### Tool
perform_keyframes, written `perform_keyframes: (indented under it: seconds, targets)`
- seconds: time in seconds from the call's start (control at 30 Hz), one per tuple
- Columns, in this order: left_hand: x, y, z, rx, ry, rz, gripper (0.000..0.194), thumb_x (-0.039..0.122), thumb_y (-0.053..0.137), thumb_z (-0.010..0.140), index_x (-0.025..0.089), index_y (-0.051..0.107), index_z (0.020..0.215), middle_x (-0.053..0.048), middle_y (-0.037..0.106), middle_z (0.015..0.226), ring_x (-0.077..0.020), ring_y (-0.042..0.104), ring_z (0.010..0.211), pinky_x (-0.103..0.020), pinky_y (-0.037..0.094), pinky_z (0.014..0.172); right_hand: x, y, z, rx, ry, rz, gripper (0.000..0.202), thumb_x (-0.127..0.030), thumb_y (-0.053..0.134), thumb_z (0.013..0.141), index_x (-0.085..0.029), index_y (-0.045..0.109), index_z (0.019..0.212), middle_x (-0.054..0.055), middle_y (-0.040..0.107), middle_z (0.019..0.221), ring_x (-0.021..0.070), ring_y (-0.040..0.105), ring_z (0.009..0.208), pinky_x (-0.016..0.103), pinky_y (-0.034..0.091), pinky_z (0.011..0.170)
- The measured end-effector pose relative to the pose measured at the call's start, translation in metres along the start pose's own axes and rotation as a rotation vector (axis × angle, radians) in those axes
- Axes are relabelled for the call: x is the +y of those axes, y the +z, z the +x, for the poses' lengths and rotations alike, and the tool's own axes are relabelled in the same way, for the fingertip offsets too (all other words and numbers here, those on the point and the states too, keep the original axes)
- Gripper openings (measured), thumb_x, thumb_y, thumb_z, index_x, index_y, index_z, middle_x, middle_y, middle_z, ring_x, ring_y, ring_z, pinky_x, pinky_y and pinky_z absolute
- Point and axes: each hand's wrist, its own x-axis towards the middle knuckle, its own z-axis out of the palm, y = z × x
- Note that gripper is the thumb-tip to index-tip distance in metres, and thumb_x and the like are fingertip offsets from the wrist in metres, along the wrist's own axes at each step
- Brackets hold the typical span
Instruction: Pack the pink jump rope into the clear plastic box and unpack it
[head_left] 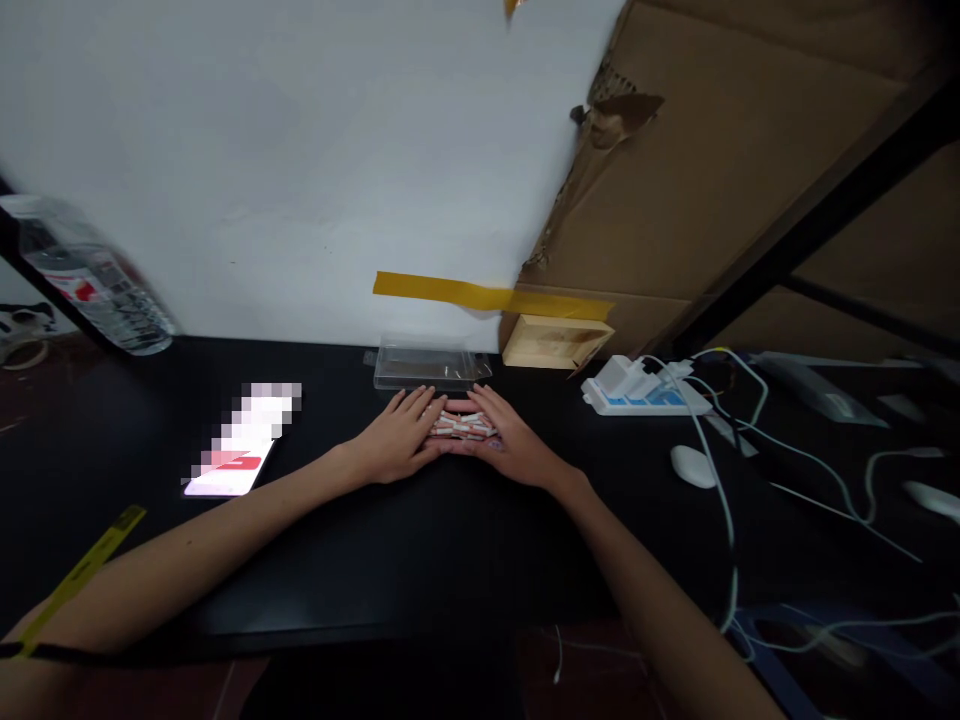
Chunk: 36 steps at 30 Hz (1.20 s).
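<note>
Angling inward from the near side of the stick bundle [465,428], two bare forearms [232,530] cross the smooth black desk [390,570], which has a dull sheen. Left hand [397,435] clasps the bundle's left end, right hand [517,440] clasps its right end. Both palm down, thumbs along the near edge, long fingers fairly straight over the far edge. Squeeze force: can't tell.

Bundle sits on the desk between the hands. Long axis runs side to side, roughly parallel to the desk's back edge; ends point left and right, both under fingers. Which end is which: can't tell. Looks like short, slim white pieces with orange-pink bits showing between, mostly lying lengthwise, a few skewed. Pinkish bands edge it near and far; can't tell if that's a rim or skin. Piece material too small to read.

Left of the bundle: flat phone [232,462], screen lit, partly pixelated. Right of it: rounded white mouse [692,466] and, a bit farther back, a white-and-blue power strip [645,405] with plugs in. Just beyond it: clear, glossy plastic case [424,368], rectangular. Behind and right: shallow pale box [555,342], wood-like. Far left: ribbed clear bottle [105,290]. Behind everything: white wall [300,150], torn brown cardboard [712,150], yellow tape [480,295] across both.
</note>
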Motion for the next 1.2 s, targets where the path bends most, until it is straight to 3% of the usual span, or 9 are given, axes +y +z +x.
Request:
perform_keyframes:
  seconds: [0.1, 0.33, 0.53, 0.73, 0.83, 0.97, 1.2]
  targets:
    - [-0.001, 0.006, -0.002, -0.033, -0.011, -0.001, 0.065, 0.051, 0.034, 0.101, 0.012, 0.028, 0.153, -0.02, 0.031, 0.159, -0.0331, 0.027, 0.148, -0.05, 0.025, 0.117, 0.011, -0.018, -0.005, -0.043, 0.052, 0.032, 0.077, -0.06, 0.055, 0.093, -0.022, 0.033, 0.156, 0.015, 0.032, 0.162, 0.0321, 0.025, 0.151, 0.057, 0.025, 0.121]
    - [-0.008, 0.004, -0.003, -0.032, -0.007, 0.023, 0.061, 0.049, 0.034, 0.101, 0.015, 0.031, 0.151, -0.018, 0.037, 0.157, -0.0323, 0.032, 0.146, -0.047, 0.028, 0.115, 0.022, -0.044, -0.013, -0.157, 0.176, 0.035, 0.083, -0.058, 0.07, 0.083, -0.033, 0.036, 0.154, 0.007, 0.039, 0.159, 0.0344, 0.029, 0.149, 0.058, 0.031, 0.119]
    - [-0.01, -0.011, -0.005, -0.067, -0.009, 0.055, 0.061, 0.052, 0.034, 0.101, 0.013, 0.037, 0.148, -0.02, 0.048, 0.146, -0.0353, 0.044, 0.136, -0.048, 0.034, 0.109, 0.017, -0.029, -0.006, -0.099, 0.097, 0.07, 0.075, -0.053, 0.071, 0.085, -0.034, 0.04, 0.152, 0.005, 0.043, 0.157, 0.032, 0.035, 0.147, 0.058, 0.032, 0.118]
    - [-0.006, -0.011, -0.003, -0.053, -0.025, 0.057, 0.067, 0.052, 0.036, 0.099, 0.007, 0.035, 0.149, -0.023, 0.045, 0.149, -0.0369, 0.044, 0.134, -0.049, 0.033, 0.11, 0.015, -0.009, -0.002, -0.07, 0.056, 0.068, 0.076, -0.06, 0.063, 0.089, -0.029, 0.038, 0.153, 0.009, 0.041, 0.158, 0.0318, 0.035, 0.147, 0.057, 0.03, 0.119]
    - [-0.004, -0.008, -0.003, -0.02, -0.038, 0.027, 0.069, 0.055, 0.037, 0.098, 0.008, 0.037, 0.148, -0.022, 0.047, 0.147, -0.0366, 0.047, 0.13, -0.048, 0.035, 0.109, 0.019, -0.011, -0.005, -0.083, 0.116, 0.014, 0.086, -0.067, 0.059, 0.087, -0.026, 0.031, 0.157, 0.013, 0.036, 0.16, 0.0343, 0.031, 0.149, 0.06, 0.028, 0.119]
    - [-0.002, -0.005, -0.004, -0.022, -0.069, -0.008, 0.071, 0.054, 0.04, 0.097, 0.008, 0.035, 0.15, -0.022, 0.043, 0.15, -0.038, 0.043, 0.134, -0.051, 0.033, 0.109, 0.023, -0.018, -0.008, -0.162, 0.125, -0.069, 0.089, -0.07, 0.059, 0.085, -0.027, 0.03, 0.157, 0.01, 0.034, 0.162, 0.0352, 0.02, 0.152, 0.06, 0.022, 0.121]
    - [-0.004, 0.001, -0.005, -0.025, -0.072, -0.036, 0.075, 0.053, 0.044, 0.095, 0.006, 0.032, 0.152, -0.023, 0.037, 0.155, -0.0391, 0.033, 0.142, -0.052, 0.027, 0.115, 0.026, -0.02, -0.009, -0.186, 0.127, -0.128, 0.089, -0.072, 0.057, 0.085, -0.029, 0.029, 0.157, 0.01, 0.03, 0.163, 0.0353, 0.018, 0.153, 0.061, 0.019, 0.122]
